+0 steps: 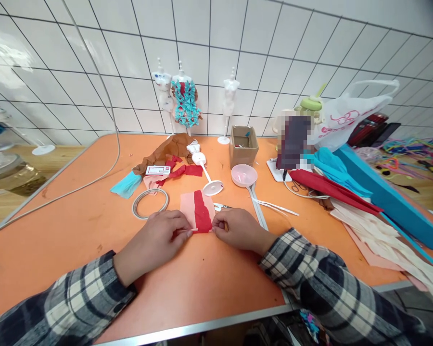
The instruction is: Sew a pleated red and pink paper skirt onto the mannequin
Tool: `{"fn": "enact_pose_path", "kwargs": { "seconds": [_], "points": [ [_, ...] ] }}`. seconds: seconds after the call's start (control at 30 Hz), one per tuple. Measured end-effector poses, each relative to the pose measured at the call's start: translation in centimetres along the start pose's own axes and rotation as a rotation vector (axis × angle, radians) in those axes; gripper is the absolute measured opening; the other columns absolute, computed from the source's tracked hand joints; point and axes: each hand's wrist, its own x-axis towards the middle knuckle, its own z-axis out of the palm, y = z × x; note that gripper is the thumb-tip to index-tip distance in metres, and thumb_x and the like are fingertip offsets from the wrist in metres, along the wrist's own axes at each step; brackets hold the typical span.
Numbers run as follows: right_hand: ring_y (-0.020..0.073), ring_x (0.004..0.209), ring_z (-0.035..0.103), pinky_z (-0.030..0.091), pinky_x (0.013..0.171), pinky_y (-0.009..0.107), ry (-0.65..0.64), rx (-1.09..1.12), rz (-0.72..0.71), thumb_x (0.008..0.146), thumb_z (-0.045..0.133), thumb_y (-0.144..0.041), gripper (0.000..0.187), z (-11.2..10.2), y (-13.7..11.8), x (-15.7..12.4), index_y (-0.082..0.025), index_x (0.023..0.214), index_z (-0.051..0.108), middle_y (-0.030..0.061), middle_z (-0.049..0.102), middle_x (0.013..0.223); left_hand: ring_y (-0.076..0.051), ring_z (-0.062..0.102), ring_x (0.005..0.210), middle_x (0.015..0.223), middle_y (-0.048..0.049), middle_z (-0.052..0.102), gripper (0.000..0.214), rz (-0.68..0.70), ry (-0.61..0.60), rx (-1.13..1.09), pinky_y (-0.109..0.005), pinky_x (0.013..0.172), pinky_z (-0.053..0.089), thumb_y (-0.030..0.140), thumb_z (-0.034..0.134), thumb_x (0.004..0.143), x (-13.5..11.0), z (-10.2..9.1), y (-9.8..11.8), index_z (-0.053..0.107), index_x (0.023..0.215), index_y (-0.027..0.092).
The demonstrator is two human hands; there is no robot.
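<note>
A small pink paper piece (188, 205) with a red strip (202, 211) lying over it rests on the orange table (75, 235). My left hand (159, 238) pinches its near left edge with closed fingers. My right hand (238, 228) pinches the near right edge of the red strip, fingers curled. Both hands rest on the table, close together. Plaid sleeves cover both forearms.
A tape ring (149, 202) lies just beyond my left hand. A fallen white mannequin stand (206, 173), a pink bowl (244, 175), a cardboard box (243, 144), and brown, red and teal scraps (166, 161) lie further back. Stacked coloured paper sheets (364, 206) fill the right side. Small mannequins (184, 98) stand by the wall.
</note>
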Motion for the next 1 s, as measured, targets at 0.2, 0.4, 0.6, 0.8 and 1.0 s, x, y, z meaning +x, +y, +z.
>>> {"fn": "enact_pose_path", "kwargs": {
  "seconds": [0.2,0.4,0.6,0.8,1.0],
  "points": [
    [0.0139,0.073,0.057,0.033,0.063,0.025,-0.046,0.002,0.028,0.087,0.06,-0.021,0.011,-0.3,0.1,0.2,-0.02,0.078,0.066,0.0002,0.068,0.078,-0.024,0.061,0.092,0.1,-0.0066,0.067,0.017,-0.034,0.074,0.142,-0.039,0.079,0.047,0.027,0.051,0.092,-0.1,0.3,0.2,0.066,0.097,0.02],
    [0.0135,0.073,0.055,0.031,0.063,0.026,-0.065,-0.011,0.019,0.086,0.059,-0.022,0.014,-0.3,0.1,0.5,-0.02,0.074,0.064,-0.0005,0.065,0.074,-0.023,0.059,0.089,0.099,-0.0075,0.068,0.013,0.482,0.208,0.307,-0.039,0.085,0.047,0.018,0.053,0.092,-1.4,0.6,3.0,0.064,0.096,0.02],
    [0.0128,0.071,0.054,0.031,0.063,0.025,-0.058,-0.007,0.032,0.085,0.058,-0.021,0.013,-0.1,0.3,0.5,-0.02,0.073,0.063,-0.0011,0.064,0.073,-0.023,0.062,0.085,0.094,-0.0064,0.069,0.019,0.151,0.079,0.185,-0.036,0.075,0.048,0.034,0.053,0.096,-1.4,0.8,2.1,0.066,0.096,0.02],
    [0.0122,0.069,0.051,0.03,0.062,0.025,-0.035,0.018,0.019,0.082,0.058,-0.021,0.014,-0.1,0.2,0.4,-0.019,0.068,0.059,-0.0014,0.062,0.069,-0.022,0.063,0.087,0.092,-0.0026,0.07,0.019,-0.103,-0.064,0.038,-0.04,0.082,0.044,0.031,0.052,0.092,-0.2,0.0,0.3,0.068,0.087,0.023],
    [0.0118,0.068,0.051,0.03,0.062,0.024,0.002,0.007,0.011,0.079,0.058,-0.018,0.009,0.2,0.3,0.3,-0.02,0.07,0.06,-0.0023,0.062,0.07,-0.025,0.06,0.09,0.095,-0.0061,0.067,0.015,-0.074,0.037,0.107,-0.042,0.079,0.046,0.031,0.054,0.09,-0.5,0.2,0.9,0.064,0.094,0.02]
  ]
}}
